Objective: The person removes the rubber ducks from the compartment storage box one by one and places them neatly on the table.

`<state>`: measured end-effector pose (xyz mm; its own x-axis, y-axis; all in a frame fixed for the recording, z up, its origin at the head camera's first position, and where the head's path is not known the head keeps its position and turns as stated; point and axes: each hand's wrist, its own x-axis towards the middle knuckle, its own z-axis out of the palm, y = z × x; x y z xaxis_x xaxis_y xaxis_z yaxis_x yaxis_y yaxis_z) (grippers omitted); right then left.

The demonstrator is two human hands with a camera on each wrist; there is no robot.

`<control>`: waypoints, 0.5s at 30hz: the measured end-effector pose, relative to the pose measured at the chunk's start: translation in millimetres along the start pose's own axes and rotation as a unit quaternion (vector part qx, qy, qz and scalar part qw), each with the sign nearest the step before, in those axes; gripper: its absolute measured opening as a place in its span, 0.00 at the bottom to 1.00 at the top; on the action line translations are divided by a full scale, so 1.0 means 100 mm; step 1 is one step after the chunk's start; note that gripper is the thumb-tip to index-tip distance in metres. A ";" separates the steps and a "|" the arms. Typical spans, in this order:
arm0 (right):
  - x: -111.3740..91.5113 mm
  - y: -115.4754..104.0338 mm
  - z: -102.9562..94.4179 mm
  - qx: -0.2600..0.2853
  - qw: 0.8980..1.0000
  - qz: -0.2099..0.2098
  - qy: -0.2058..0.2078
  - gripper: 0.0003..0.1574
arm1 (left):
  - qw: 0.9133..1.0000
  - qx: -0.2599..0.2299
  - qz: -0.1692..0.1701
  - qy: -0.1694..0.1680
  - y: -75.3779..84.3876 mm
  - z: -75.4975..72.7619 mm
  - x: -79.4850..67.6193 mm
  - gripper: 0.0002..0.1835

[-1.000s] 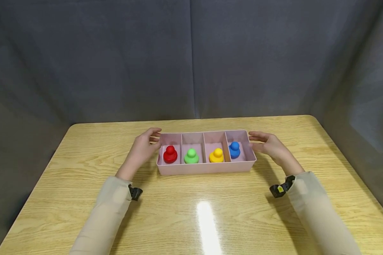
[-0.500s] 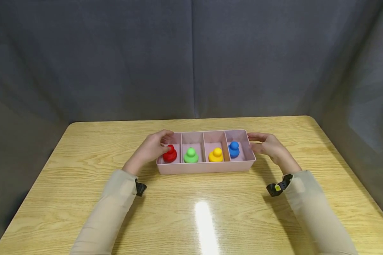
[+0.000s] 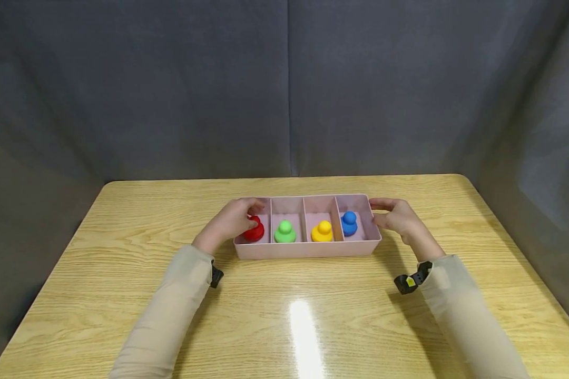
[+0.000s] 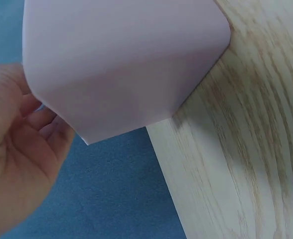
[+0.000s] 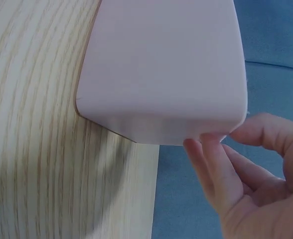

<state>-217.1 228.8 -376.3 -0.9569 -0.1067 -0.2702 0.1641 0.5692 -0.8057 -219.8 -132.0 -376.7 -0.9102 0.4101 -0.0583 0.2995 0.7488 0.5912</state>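
Note:
A long pink divided box (image 3: pixel 308 250) lies on the table with one coloured knobbed piece, a ball on a wide round base, in each compartment. My left hand (image 3: pixel 229 218) reaches over the left end. Its thumb overlaps the red knobbed piece (image 3: pixel 254 232) and its fingers bend over beyond the knob; I cannot tell whether they grip it. In the left wrist view the box wall (image 4: pixel 121 64) hides those fingertips. At the other end, my right hand (image 3: pixel 398 218) touches the box's end wall with fairly straight fingers (image 5: pixel 221 169).
The green (image 3: pixel 284 232), yellow (image 3: pixel 322 232) and blue (image 3: pixel 349 225) knobbed pieces stand in the other compartments. Around the box spreads the wood-grain table (image 3: pixel 284 295), bounded by a dark curtain (image 3: pixel 194 95) behind and at both sides.
My left hand has moved right, from beside the box's left end to over the red knobbed piece. The right hand and the box have stayed nearly in place.

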 end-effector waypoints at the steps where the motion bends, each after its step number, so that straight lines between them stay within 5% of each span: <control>1: 0.00 0.00 0.00 0.001 1.000 0.001 0.001 0.37 | 1.000 0.002 0.001 0.000 0.00 0.00 0.01 0.23; 15: 0.00 0.02 -0.07 -0.005 1.000 0.008 -0.004 0.38 | 0.996 0.076 -0.013 -0.038 0.05 -0.01 0.10 0.21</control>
<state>-218.6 235.9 -373.9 -0.9522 -0.1036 -0.2873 0.1773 0.5786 -0.7961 -227.6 -124.6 -373.9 -0.8954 0.4240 -0.1359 0.3218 0.8271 0.4608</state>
